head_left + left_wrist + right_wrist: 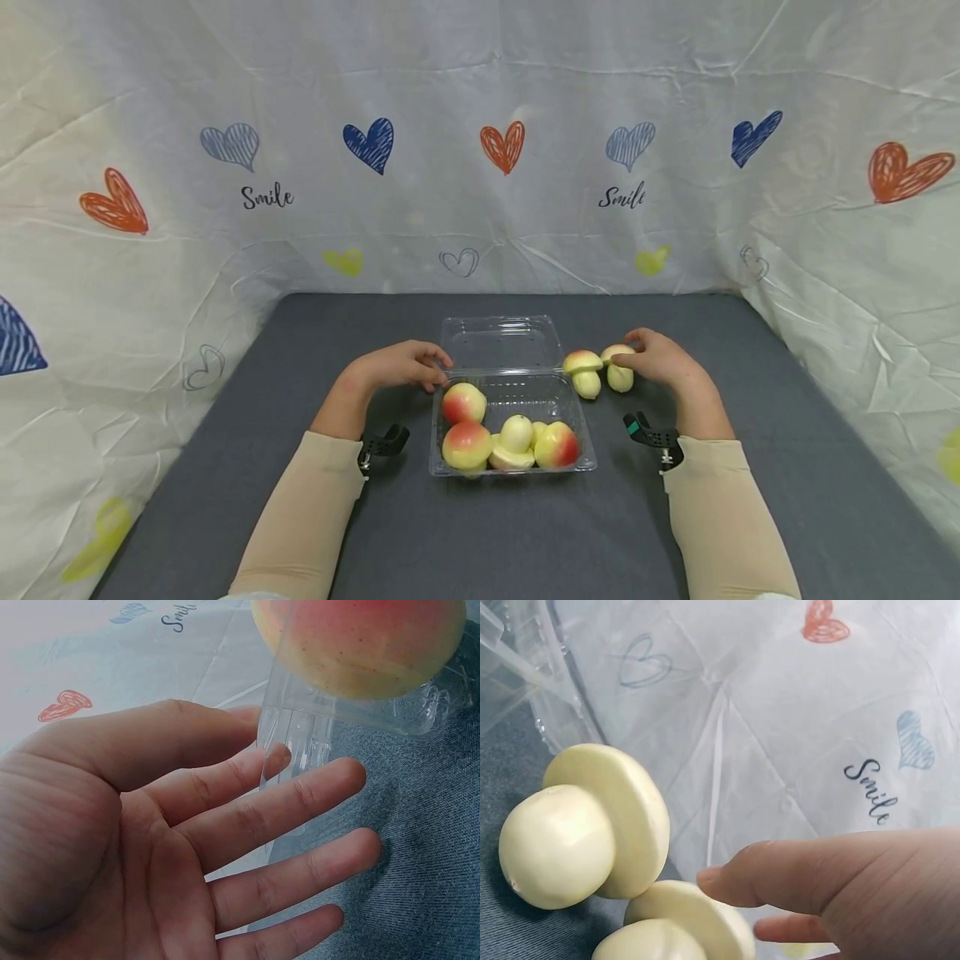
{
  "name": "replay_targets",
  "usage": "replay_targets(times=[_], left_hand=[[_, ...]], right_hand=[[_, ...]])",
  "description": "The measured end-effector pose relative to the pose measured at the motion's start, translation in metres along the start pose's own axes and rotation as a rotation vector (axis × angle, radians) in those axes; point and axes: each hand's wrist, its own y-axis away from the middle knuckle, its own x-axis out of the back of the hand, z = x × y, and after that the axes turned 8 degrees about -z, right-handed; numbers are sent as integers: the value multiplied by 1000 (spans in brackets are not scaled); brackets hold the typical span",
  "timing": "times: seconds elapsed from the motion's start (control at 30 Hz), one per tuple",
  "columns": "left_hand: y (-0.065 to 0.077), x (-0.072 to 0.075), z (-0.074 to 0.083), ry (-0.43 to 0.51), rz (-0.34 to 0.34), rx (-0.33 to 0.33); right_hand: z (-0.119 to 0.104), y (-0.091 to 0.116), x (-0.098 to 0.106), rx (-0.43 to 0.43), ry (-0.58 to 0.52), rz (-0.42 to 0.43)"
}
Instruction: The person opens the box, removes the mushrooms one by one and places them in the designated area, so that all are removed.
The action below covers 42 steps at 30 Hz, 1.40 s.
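Note:
My left hand (408,364) is at the left rim of a clear plastic box (525,400), lid folded back. In the left wrist view the thumb and index fingertip meet the plastic edge, with the other fingers spread and straight. Inside the box lie several yellow-and-red mushrooms (465,446), some showing only their round caps, one with its pale stem up. My right hand (663,360) reaches over a mushroom (620,377) right of the box, thumb by its cap; whether it touches cannot be told. Left of that lies another mushroom (559,847).
The box's clear lid (501,343) lies toward the back of the dark grey cloth-covered table (517,542). A white sheet (450,108) printed with hearts hangs behind and at both sides. Black wrist mounts (386,442) sit below both hands.

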Motion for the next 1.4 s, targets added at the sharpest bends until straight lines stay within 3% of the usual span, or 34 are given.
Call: replay_targets(times=[0.27,0.5,0.93,1.07,1.4], left_hand=[[1,0,1,14,-3,6],[1,1,2,12,-5,3],[1,0,2,16,-3,12],[2,0,2,20,-6,14],[-1,1,1,27,-8,21]], right_hand=[[-16,9,6,40,-43,98],[-41,17,5,132,-25,112],[-91,26,-30,390,-43,33],[-101,26,-42,464,5,19],[-118,20,-81,569,20,-100]])
